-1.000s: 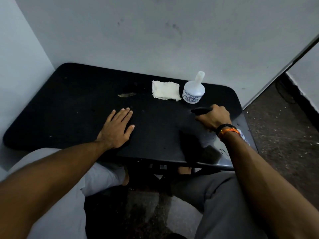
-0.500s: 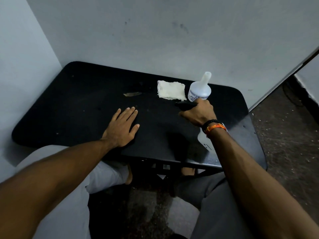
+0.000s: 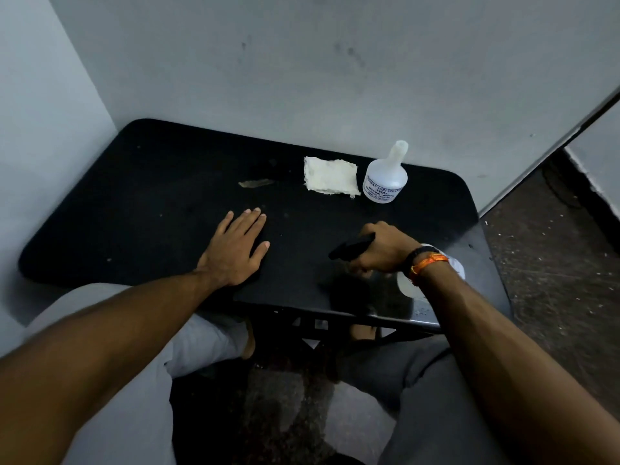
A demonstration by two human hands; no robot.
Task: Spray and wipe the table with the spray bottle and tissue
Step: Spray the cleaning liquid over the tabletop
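Note:
My right hand (image 3: pixel 382 250) grips a spray bottle by its black trigger head (image 3: pixel 350 249), which points left over the black table (image 3: pixel 144 209). The bottle's pale body (image 3: pixel 407 285) shows partly under my wrist, near the table's front right. My left hand (image 3: pixel 236 246) lies flat, fingers spread, on the table's middle front. A folded white tissue (image 3: pixel 330 177) rests at the back of the table, untouched. Right of it stands a second white bottle (image 3: pixel 385 179) with a narrow neck and a printed label.
A small tan scrap (image 3: pixel 255 183) lies on the table left of the tissue. Walls close in at the left and back. My knees sit under the front edge. Rough dark floor (image 3: pixel 553 263) spreads to the right.
My right hand with the spray bottle went forward and left toward the white bottle, then drew back toward the front right of the table. The left hand stayed flat in place.

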